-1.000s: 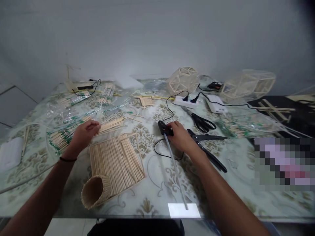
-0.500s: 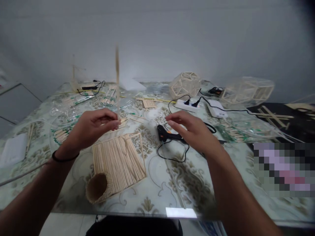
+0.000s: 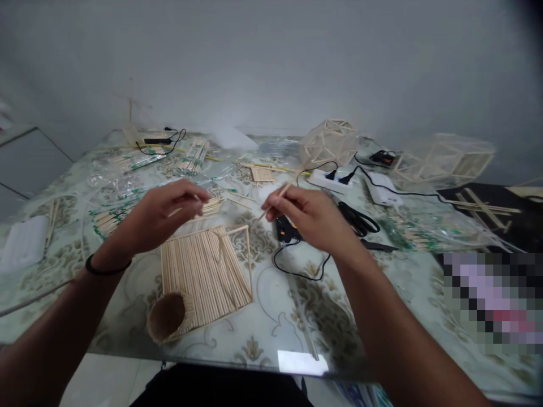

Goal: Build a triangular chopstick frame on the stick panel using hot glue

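Note:
My right hand [image 3: 307, 217] pinches a thin wooden stick [image 3: 275, 200] between thumb and fingers, tilted above the table. Behind that hand, partly hidden, lies a black glue gun [image 3: 286, 229] with its cable. My left hand [image 3: 165, 212] hovers over the far left part of a panel of wooden sticks laid side by side [image 3: 203, 277], its thumb and fingers apart with nothing visible between them. A small frame of sticks [image 3: 248, 254] rises along the panel's right side. At the panel's near left corner sits a round cup-like piece made of sticks [image 3: 169, 316].
Plastic-wrapped stick bundles [image 3: 193, 155] and loose sticks [image 3: 212, 206] lie farther back. A white power strip [image 3: 331, 181] with black plugs stands behind my right hand. Stick-frame shapes [image 3: 328, 144] stand by the wall. Black-handled scissors [image 3: 360, 220] lie at right.
An upright, blurred stick was in my left hand; now my right hand holds a stick and my left fingers are apart. My right hand has moved left and closed.

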A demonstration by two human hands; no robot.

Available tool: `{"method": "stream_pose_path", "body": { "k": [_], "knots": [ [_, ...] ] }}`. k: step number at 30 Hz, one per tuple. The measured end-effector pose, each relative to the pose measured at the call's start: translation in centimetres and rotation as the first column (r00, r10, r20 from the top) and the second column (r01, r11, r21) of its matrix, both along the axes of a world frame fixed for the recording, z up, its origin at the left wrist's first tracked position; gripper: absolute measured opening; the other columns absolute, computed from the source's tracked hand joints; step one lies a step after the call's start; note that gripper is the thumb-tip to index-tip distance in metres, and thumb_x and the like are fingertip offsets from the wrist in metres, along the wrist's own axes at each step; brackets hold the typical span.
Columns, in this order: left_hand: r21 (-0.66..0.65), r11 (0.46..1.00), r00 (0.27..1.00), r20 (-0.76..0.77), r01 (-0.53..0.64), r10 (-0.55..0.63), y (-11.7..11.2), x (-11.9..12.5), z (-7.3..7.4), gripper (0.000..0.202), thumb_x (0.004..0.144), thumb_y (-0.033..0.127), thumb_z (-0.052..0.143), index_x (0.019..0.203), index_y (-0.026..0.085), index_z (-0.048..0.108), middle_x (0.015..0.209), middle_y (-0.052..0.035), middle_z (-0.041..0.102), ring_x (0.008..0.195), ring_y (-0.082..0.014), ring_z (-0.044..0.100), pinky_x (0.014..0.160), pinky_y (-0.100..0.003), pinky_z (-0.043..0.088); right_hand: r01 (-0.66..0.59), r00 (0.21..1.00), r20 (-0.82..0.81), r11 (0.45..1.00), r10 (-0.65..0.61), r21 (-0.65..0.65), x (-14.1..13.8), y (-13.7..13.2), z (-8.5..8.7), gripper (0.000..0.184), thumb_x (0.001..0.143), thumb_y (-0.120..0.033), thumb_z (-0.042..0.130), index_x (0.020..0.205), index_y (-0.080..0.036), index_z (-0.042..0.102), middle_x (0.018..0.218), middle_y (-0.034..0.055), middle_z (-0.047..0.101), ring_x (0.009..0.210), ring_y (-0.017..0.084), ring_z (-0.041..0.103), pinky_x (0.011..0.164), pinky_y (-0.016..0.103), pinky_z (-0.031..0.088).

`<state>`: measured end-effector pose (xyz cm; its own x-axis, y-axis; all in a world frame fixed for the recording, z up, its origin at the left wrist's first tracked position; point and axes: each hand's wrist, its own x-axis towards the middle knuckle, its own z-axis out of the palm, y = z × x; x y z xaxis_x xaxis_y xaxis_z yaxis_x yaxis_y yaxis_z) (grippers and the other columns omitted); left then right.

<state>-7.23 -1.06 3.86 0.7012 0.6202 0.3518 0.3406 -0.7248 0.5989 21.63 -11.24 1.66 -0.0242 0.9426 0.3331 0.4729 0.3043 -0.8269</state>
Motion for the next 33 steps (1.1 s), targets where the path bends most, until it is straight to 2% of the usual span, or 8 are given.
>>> {"method": "stream_pose_path", "body": {
  "k": [2,5,8,12,17,26,29,33],
  "knots": [
    [-0.083,0.993,0.996,-0.028,-0.086,0.084,0.3,-2.5,-2.5,0.023,0.098,0.039,0.066,0.106,0.018,0.074,0.095,-0.0028,0.076,0.081,-0.0118,0.070,0.076,-0.022,0.055,-0.054,0.998,0.003,0.992,0.055,-0.112,0.6,0.1,-2.2,0.036,0.102,-0.048,0.061,0.083,-0.019,0.072,0.078,0.0042,0.077,0.073,0.017,0.072,0.075,0.031,0.054],
    [-0.157,0.986,0.988,-0.152,-0.047,0.023,-0.1,-4.9,-6.5,0.031,0.098,0.049,0.066,0.095,0.019,0.075,0.084,-0.0017,0.075,0.074,-0.0127,0.068,0.070,-0.023,0.055,-0.136,0.990,0.004,0.968,0.140,-0.212,0.0,0.0,-4.4,0.031,0.101,-0.041,0.059,0.083,-0.020,0.071,0.080,0.0041,0.077,0.075,0.018,0.072,0.078,0.032,0.054],
    [-0.122,0.992,0.982,-0.188,-0.024,0.001,-1.0,-5.5,-9.7,0.027,0.101,0.045,0.064,0.107,0.021,0.075,0.103,-0.0039,0.076,0.089,-0.0144,0.071,0.085,-0.028,0.059,-0.195,0.980,-0.004,0.945,0.201,-0.264,-1.1,-0.1,-5.3,0.028,0.101,-0.037,0.057,0.083,-0.020,0.070,0.079,0.0038,0.076,0.075,0.018,0.071,0.078,0.031,0.053],
    [-0.074,0.996,0.981,-0.183,0.048,-0.061,-1.9,-5.7,-12.3,0.041,0.095,0.045,0.073,0.130,0.024,0.069,0.138,-0.0097,0.067,0.130,-0.0237,0.064,0.116,-0.043,0.053,-0.238,0.967,0.026,0.934,0.254,-0.266,-1.6,0.0,-5.6,0.028,0.104,-0.034,0.054,0.083,-0.020,0.067,0.081,0.0043,0.074,0.076,0.018,0.069,0.078,0.030,0.051],
    [0.010,0.993,0.963,-0.246,0.116,-0.110,-1.2,-6.3,-13.9,0.047,0.098,0.042,0.071,0.141,0.026,0.063,0.152,-0.0109,0.059,0.146,-0.0284,0.051,0.125,-0.053,0.045,-0.205,0.938,0.254,0.969,0.235,-0.138,-0.9,0.1,-5.8,0.032,0.107,-0.031,0.047,0.078,-0.021,0.056,0.076,0.0021,0.063,0.072,0.017,0.059,0.076,0.028,0.045],
    [-0.063,0.989,0.955,-0.257,0.136,-0.148,0.9,-6.4,-13.0,0.046,0.095,0.040,0.073,0.138,0.025,0.068,0.151,-0.0137,0.060,0.143,-0.0291,0.055,0.126,-0.050,0.044,-0.231,0.886,0.384,0.965,0.260,-0.121,-0.6,-1.1,-6.0,0.028,0.109,-0.028,0.046,0.082,-0.022,0.055,0.082,0.0046,0.062,0.077,0.019,0.059,0.076,0.030,0.044],
    [-0.086,0.989,0.960,-0.243,0.123,-0.141,1.4,-6.2,-11.1,0.044,0.095,0.044,0.072,0.134,0.023,0.071,0.145,-0.0136,0.066,0.136,-0.0269,0.063,0.121,-0.048,0.050,-0.249,0.890,0.357,0.958,0.284,-0.140,-0.9,-1.5,-5.7,0.031,0.109,-0.031,0.046,0.082,-0.022,0.056,0.081,0.0039,0.061,0.076,0.018,0.058,0.075,0.030,0.044],
    [-0.062,0.996,0.978,-0.194,0.064,-0.074,2.4,-5.1,-6.8,0.033,0.101,0.046,0.062,0.117,0.020,0.076,0.121,-0.0103,0.078,0.110,-0.0201,0.073,0.102,-0.035,0.060,-0.242,0.898,0.344,0.960,0.276,-0.137,-1.0,-1.8,-5.8,0.029,0.108,-0.029,0.045,0.082,-0.022,0.056,0.083,0.0041,0.062,0.075,0.018,0.057,0.076,0.031,0.044]
  ]
}}
